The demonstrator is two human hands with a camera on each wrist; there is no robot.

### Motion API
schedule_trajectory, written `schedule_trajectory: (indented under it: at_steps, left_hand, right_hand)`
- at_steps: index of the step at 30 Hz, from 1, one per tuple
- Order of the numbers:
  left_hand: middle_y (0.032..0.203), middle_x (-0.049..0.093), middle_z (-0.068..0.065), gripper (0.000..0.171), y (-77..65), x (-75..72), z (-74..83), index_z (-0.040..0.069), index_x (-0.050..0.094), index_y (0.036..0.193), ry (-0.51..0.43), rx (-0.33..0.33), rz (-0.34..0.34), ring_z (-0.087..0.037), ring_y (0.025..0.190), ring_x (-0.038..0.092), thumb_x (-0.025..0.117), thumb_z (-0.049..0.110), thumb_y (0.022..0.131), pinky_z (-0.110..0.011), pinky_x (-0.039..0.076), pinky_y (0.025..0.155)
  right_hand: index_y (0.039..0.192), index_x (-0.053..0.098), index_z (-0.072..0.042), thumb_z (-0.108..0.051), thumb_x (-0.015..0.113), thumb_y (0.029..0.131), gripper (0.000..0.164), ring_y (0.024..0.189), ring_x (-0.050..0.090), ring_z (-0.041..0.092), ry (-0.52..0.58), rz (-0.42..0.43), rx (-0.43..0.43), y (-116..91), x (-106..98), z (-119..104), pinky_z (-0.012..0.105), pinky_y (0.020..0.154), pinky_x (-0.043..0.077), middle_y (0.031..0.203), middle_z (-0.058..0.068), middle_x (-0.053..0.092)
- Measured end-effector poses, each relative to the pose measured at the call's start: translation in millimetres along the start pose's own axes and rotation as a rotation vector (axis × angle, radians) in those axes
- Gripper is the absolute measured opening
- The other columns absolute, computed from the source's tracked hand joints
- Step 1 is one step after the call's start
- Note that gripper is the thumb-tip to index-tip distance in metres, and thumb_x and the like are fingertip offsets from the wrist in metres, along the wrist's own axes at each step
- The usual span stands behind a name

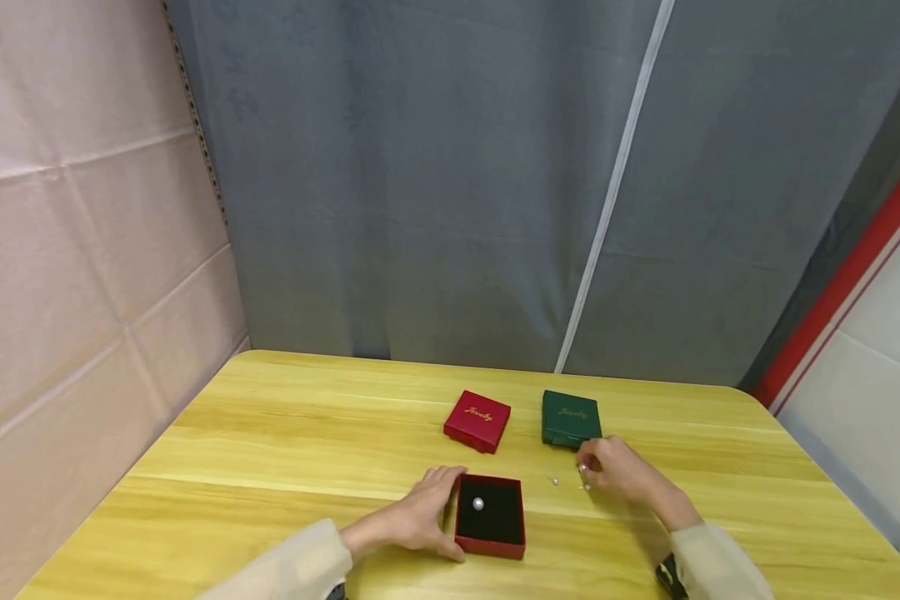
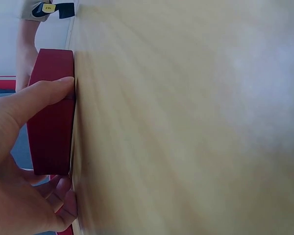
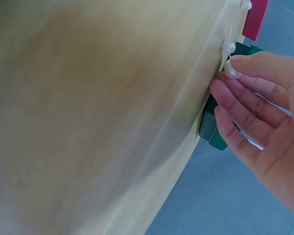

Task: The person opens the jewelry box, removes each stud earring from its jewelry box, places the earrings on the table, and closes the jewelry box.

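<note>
My left hand (image 1: 423,512) grips the left side of an open red jewelry box (image 1: 492,550), thumb at its near corner and fingers at the far one. The left wrist view shows the thumb against the box's red wall (image 2: 51,127). Black foam (image 1: 498,517) fills the box, and one pearl earring (image 1: 478,504) sits in it, towards the left. To the right, my right hand (image 1: 624,472) pinches a pearl earring (image 3: 231,70) between thumb and fingertips, low over the table. Beside those fingertips lies another pearl earring (image 3: 229,47). A further pearl earring (image 1: 553,481) rests between the hand and the box.
A red lid (image 1: 478,421) with gold lettering lies behind the open box. Just beyond my right hand stands a green jewelry box (image 1: 571,417). The wooden table (image 1: 307,433) ends at a grey curtain (image 1: 435,183) at the back.
</note>
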State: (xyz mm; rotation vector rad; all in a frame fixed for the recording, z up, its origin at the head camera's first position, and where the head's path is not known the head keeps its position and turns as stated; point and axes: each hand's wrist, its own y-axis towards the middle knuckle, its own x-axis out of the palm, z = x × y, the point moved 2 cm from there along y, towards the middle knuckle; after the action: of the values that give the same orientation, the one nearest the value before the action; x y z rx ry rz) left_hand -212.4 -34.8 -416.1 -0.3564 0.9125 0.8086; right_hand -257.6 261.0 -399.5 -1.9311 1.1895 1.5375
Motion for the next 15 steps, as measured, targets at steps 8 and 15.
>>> schedule_trajectory:
  at_steps: [8, 15]
  left_hand:
    - [0.125, 0.041, -0.010, 0.098, 0.2, 0.4, 0.2, -0.003, 0.026, 0.133, 0.010, -0.003, 0.005, -0.020, 0.113, 0.035, 0.081, 0.031, 0.059, -0.039, 0.031, 0.098]
    - [0.124, 0.041, -0.009, 0.098, 0.8, 1.2, -0.8, -0.003, 0.026, 0.133, 0.016, 0.002, 0.008, -0.019, 0.112, 0.035, 0.081, 0.031, 0.059, -0.038, 0.031, 0.098]
  right_hand:
    - [0.074, 0.063, -0.003, 0.002, 0.062, 0.073, 0.006, 0.058, 0.042, 0.000, -0.022, 0.002, -0.014, 1.9, 0.6, 1.1, 0.018, 0.049, 0.039, 0.068, -0.002, 0.057]
    - [0.074, 0.063, -0.004, 0.002, 0.062, 0.072, 0.006, 0.057, 0.041, 0.001, -0.040, 0.000, -0.002, 2.4, 0.9, 0.8, 0.018, 0.048, 0.037, 0.066, -0.003, 0.055]
